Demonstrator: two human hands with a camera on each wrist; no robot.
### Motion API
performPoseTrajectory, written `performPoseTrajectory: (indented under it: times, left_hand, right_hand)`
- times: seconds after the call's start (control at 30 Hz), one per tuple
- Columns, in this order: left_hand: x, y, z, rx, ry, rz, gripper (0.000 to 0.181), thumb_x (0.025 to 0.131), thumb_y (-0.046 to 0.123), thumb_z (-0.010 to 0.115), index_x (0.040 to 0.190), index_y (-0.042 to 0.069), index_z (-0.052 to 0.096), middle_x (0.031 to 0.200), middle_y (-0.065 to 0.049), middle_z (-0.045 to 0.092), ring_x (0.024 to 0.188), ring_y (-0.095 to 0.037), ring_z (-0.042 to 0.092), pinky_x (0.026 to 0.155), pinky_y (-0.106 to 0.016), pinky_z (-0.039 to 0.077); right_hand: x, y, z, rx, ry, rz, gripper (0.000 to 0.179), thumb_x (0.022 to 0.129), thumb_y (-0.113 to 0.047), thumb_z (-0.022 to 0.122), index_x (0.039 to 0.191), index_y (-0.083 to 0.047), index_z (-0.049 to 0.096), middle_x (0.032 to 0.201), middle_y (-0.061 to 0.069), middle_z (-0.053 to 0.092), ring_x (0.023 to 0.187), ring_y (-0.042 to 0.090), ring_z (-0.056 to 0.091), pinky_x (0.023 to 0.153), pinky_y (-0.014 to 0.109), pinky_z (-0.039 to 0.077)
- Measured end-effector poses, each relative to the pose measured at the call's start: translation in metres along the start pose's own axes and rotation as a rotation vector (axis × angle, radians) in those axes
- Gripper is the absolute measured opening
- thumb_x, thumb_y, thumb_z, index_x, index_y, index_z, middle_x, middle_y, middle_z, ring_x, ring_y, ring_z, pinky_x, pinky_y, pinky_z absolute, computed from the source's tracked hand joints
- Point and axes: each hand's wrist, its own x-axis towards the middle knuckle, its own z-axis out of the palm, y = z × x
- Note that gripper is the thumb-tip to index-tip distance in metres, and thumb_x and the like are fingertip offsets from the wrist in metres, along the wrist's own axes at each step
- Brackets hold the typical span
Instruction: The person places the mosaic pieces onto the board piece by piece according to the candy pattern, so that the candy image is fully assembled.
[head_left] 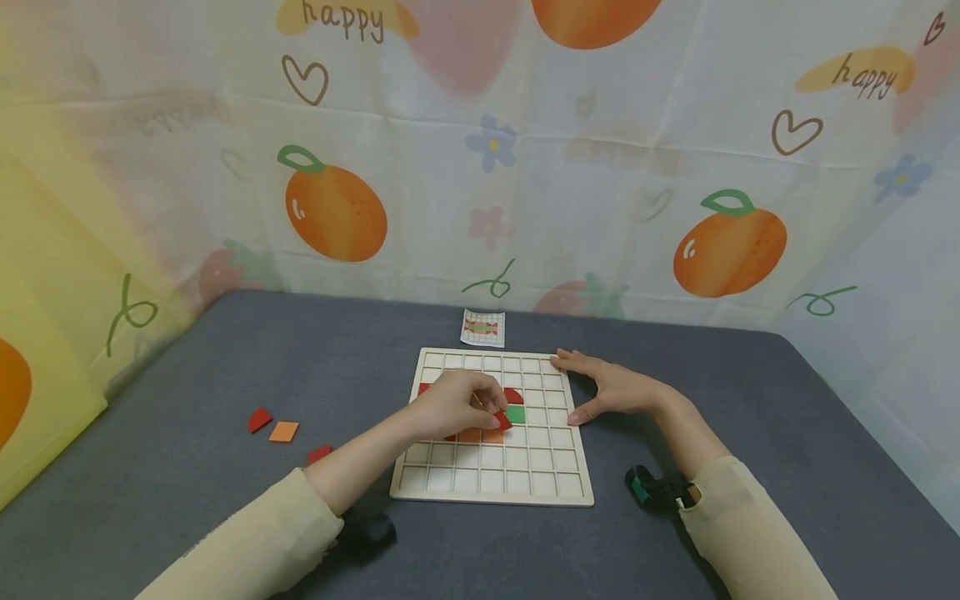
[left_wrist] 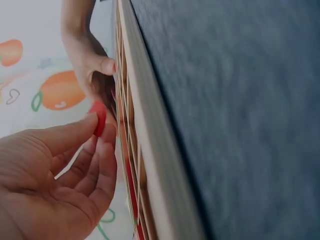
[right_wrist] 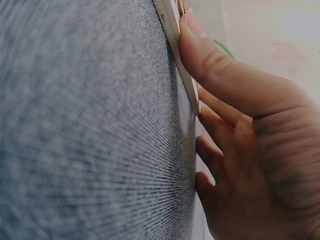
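The left hand (head_left: 459,403) is over the middle of a pale wooden grid board (head_left: 491,482), pinching a red piece (head_left: 503,420) between thumb and fingertips. In the left wrist view that red piece (left_wrist: 100,119) stands just off the board's surface. Under and around this hand, a green square (head_left: 516,414), a red curved-edge piece (head_left: 513,396) and orange squares (head_left: 480,435) lie in the grid; the hand hides part of them. With fingers spread, the right hand (head_left: 615,387) touches the board's right side, its thumb on the edge (right_wrist: 187,70) and its fingertips near the far corner.
A small printed pattern card (head_left: 483,328) lies behind the board. Left of the board are a loose red piece (head_left: 259,419), an orange square (head_left: 283,432) and another red piece (head_left: 319,453), partly behind the left forearm. A patterned cloth (head_left: 495,208) hangs behind the dark table (head_left: 187,517).
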Motion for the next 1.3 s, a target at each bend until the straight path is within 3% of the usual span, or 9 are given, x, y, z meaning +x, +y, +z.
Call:
performPoseTrajectory:
  times: [0.13,0.5,0.73,1.3]
  left_hand:
    - [0.001,0.005,0.007,-0.001,0.016,-0.031,0.005,0.086,0.008,0.073,0.091,0.010,0.072,0.080,-0.002,0.071,0.062,-0.007,0.058,0.067,-0.023,0.048]
    - [0.005,0.012,0.019,0.014,0.063,-0.088,0.004,0.084,0.011,0.076,0.081,0.012,0.073,0.072,0.001,0.071,0.059,-0.007,0.052,0.058,-0.022,0.041]
    - [0.007,0.012,0.023,-0.004,0.053,-0.080,0.006,0.083,0.008,0.076,0.080,0.011,0.072,0.071,0.000,0.069,0.062,-0.007,0.055,0.059,-0.022,0.043]
    - [0.008,0.014,0.025,0.078,0.091,-0.063,0.010,0.081,0.008,0.079,0.076,0.011,0.071,0.074,-0.001,0.072,0.065,-0.005,0.057,0.063,-0.020,0.044]
  right_hand:
    - [0.000,0.000,0.000,-0.007,0.006,-0.001,0.101,0.079,-0.036,0.082,0.157,-0.009,0.025,0.168,0.016,0.008,0.155,0.043,-0.002,0.118,0.070,0.005]
    - [0.002,0.001,0.000,-0.002,0.006,-0.015,0.101,0.078,-0.035,0.083,0.157,-0.010,0.025,0.167,0.017,0.008,0.154,0.044,-0.002,0.117,0.071,0.005]
    - [0.001,0.001,0.000,0.002,0.006,-0.014,0.101,0.078,-0.035,0.083,0.157,-0.010,0.025,0.167,0.017,0.007,0.154,0.044,-0.003,0.117,0.071,0.004]
    - [0.001,0.002,0.000,-0.011,0.009,-0.019,0.100,0.079,-0.035,0.082,0.157,-0.010,0.025,0.167,0.017,0.008,0.154,0.044,-0.002,0.117,0.071,0.005]
